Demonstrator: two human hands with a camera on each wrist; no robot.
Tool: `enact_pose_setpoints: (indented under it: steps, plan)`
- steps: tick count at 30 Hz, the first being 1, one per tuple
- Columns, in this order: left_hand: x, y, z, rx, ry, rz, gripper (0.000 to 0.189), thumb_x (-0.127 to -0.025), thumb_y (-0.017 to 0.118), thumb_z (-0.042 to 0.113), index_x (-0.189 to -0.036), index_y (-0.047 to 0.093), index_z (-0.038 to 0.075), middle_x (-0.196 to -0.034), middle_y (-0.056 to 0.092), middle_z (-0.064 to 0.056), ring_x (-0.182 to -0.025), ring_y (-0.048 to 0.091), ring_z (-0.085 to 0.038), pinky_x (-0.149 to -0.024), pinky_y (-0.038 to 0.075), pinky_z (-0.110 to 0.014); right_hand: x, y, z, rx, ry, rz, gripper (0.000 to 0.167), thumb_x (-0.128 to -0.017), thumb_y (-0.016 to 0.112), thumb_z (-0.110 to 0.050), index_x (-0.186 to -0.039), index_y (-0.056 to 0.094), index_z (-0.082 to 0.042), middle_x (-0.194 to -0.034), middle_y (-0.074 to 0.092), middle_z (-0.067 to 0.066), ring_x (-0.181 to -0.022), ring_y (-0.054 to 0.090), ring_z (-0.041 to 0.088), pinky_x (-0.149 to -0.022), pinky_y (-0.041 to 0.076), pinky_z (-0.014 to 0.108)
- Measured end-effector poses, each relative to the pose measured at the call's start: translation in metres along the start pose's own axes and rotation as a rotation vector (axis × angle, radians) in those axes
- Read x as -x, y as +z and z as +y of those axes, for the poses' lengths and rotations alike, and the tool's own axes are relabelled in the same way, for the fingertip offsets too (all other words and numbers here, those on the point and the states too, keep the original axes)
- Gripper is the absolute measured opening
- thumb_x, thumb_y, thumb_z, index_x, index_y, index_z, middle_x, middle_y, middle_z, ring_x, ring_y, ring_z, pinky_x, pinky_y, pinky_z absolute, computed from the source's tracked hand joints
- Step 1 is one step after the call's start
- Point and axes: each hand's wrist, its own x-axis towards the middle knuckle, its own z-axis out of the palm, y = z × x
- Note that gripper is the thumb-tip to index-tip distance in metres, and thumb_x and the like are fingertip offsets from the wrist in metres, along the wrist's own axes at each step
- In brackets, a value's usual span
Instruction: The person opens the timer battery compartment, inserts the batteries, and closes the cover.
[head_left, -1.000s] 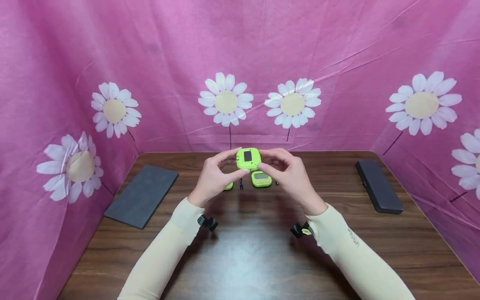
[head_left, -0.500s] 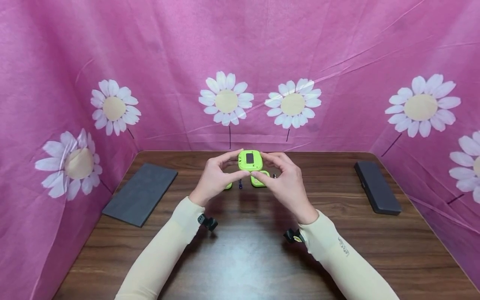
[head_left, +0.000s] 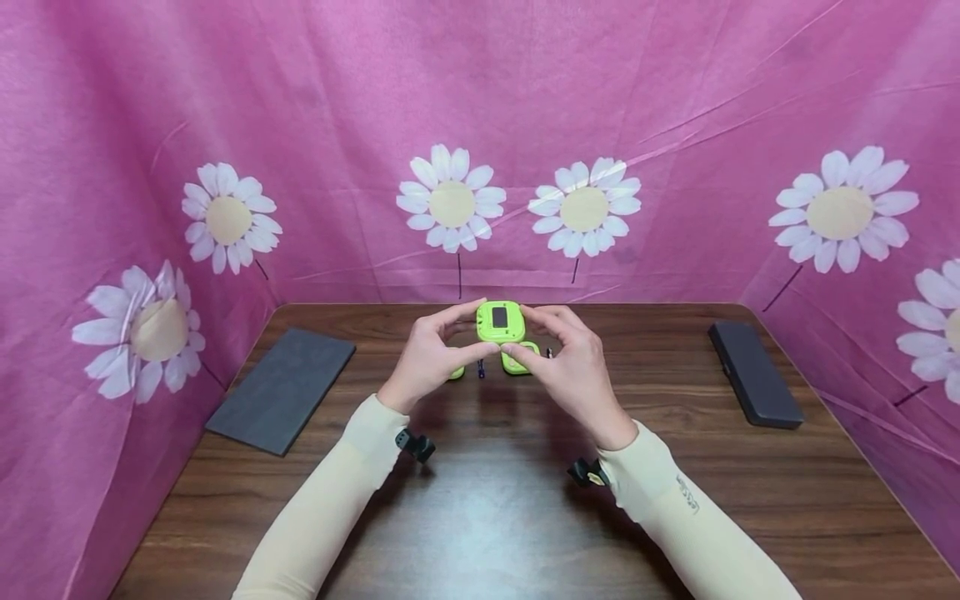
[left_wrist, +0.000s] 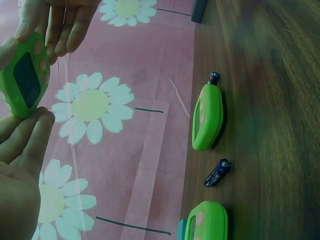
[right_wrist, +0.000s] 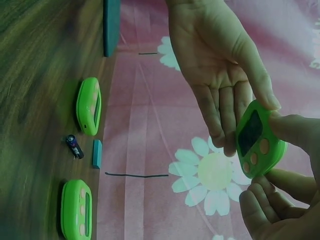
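Head view shows both hands raised above the surface (head_left: 480,500), the left hand (head_left: 423,360) and right hand (head_left: 573,371) each pinching the green timer (head_left: 500,322) by its edges with curled fingertips. Held only at the rims, it could slip and drop onto the second timer (head_left: 517,360) and battery (left_wrist: 217,173) lying just beneath it.

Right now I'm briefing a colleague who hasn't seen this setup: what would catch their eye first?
Probably the bright green timer, held up between the left hand and right hand above the middle of the wooden table. Next, the pink daisy-print cloth walling the table in. Then two more green timers and a small battery lying beyond the hands.
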Motion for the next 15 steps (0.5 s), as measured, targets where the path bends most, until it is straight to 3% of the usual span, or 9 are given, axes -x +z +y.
enact_pose_setpoints:
  steps: [7,12,15]
  plan:
    - [0.000,0.001,0.002,0.009,-0.016,-0.011,0.064,-0.093,0.092,0.011,-0.153,0.070,0.015,-0.142,0.079,-0.007,-0.127,0.076,-0.024,-0.111,0.063,-0.048,-0.001,-0.006,0.002,0.007,-0.045,-0.011,0.055,-0.090,0.097,-0.017,-0.141,0.079,-0.012,-0.131,0.081,0.005,-0.113,0.079,0.024,-0.083,0.050,0.010]
    - [0.001,0.002,0.003,0.030,-0.020,-0.010,0.063,-0.094,0.091,0.010,-0.154,0.070,0.016,-0.140,0.080,-0.011,-0.128,0.078,-0.028,-0.104,0.064,-0.030,-0.002,-0.010,0.003,-0.007,-0.090,-0.006,0.052,-0.093,0.094,-0.014,-0.142,0.077,-0.013,-0.121,0.085,0.007,-0.109,0.082,0.025,-0.083,0.051,0.008]
    - [0.001,0.001,0.003,0.036,-0.029,-0.014,0.064,-0.096,0.089,0.009,-0.156,0.067,0.015,-0.137,0.081,-0.014,-0.127,0.079,-0.029,-0.100,0.064,-0.028,-0.003,-0.011,0.004,0.008,-0.138,-0.004,0.049,-0.095,0.091,-0.013,-0.143,0.077,-0.015,-0.116,0.087,0.006,-0.105,0.083,0.023,-0.083,0.055,0.012]
